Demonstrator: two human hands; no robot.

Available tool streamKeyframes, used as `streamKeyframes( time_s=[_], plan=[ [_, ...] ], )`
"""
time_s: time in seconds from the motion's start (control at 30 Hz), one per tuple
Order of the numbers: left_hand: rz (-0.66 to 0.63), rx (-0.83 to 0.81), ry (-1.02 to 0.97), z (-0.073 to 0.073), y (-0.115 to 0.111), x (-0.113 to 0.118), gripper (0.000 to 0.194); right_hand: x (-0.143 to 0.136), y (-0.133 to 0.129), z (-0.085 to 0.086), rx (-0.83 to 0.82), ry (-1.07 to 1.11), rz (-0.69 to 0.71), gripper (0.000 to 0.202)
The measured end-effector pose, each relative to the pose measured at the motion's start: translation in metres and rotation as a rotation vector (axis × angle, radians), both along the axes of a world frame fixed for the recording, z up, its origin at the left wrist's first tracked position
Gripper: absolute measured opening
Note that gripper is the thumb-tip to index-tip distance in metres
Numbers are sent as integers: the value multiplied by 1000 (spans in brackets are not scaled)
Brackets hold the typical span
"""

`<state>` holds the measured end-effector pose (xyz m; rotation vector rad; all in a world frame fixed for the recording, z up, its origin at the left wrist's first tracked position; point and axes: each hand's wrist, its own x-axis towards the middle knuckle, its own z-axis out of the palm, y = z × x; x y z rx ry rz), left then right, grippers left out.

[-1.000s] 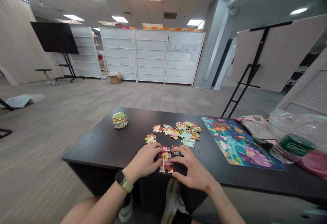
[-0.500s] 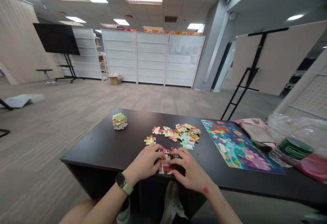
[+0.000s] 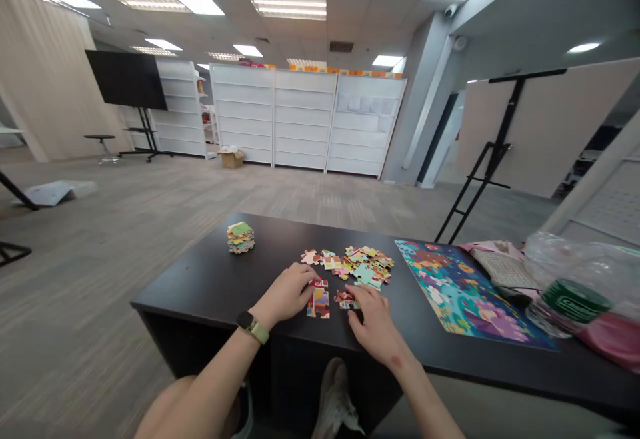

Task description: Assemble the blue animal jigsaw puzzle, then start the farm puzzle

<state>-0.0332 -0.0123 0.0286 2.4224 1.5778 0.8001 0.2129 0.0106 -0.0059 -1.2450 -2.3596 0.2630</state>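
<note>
Two joined puzzle pieces (image 3: 319, 301), red above and purple-orange below, lie near the front edge of the dark table (image 3: 200, 285). My left hand (image 3: 286, 294) rests at their left, its fingertips on the upper red piece. Just right of them, a dark red piece (image 3: 345, 299) lies apart, and my right hand (image 3: 373, 317) has its fingers on that piece's right side. A loose pile of pieces (image 3: 367, 265) lies behind my hands. At the table's back left stands a neat stack of pieces (image 3: 241, 237).
A colourful picture sheet (image 3: 470, 295) lies on the table's right side. Beyond it are a pink bag (image 3: 503, 267), clear plastic and a green-lidded container (image 3: 575, 300). An easel (image 3: 495, 152) stands behind the table, white shelves (image 3: 305, 119) farther back.
My hands have moved apart, uncovering the joined pieces. The dark red piece now shows a gap from them. The yellow-green piece left of the pile is no longer visible. The view has shifted slightly.
</note>
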Motion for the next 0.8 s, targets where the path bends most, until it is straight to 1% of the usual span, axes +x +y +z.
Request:
streamKeyframes(
  time_s=[0.1, 0.17, 0.23, 0.3, 0.37, 0.47, 0.53, 0.63, 0.73, 0.8],
  plan=[
    [-11, -3, -39, 7, 0, -3, 22, 1, -1, 2, -24, 31, -30, 52],
    [-27, -11, -51, 8, -2, -6, 22, 1, 0, 2, -30, 58, -47, 56],
    [-52, -30, -44, 6, -3, -11, 26, 2, 1, 1, -36, 78, -51, 59],
    [-64, -55, -36, 2, -3, -21, 34, 2, 3, 0, -52, 87, -55, 57],
    [-29, -73, -39, -3, 0, -34, 40, 2, 5, 0, -72, 96, -63, 54],
    [72, -100, -52, -10, 8, -57, 49, 2, 7, 0, -88, 109, -78, 51],
    [116, -133, -63, -14, 13, -67, 55, 2, 8, 0, -86, 115, -83, 50],
    [128, -169, -56, -17, 19, -69, 56, 3, 9, 0, -86, 123, -83, 47],
    [104, -152, -24, -19, 25, -62, 49, 3, 10, 0, -85, 147, -68, 42],
    [92, -131, -19, -20, 28, -59, 44, 4, 10, 0, -73, 173, -29, 41]
  ],
)
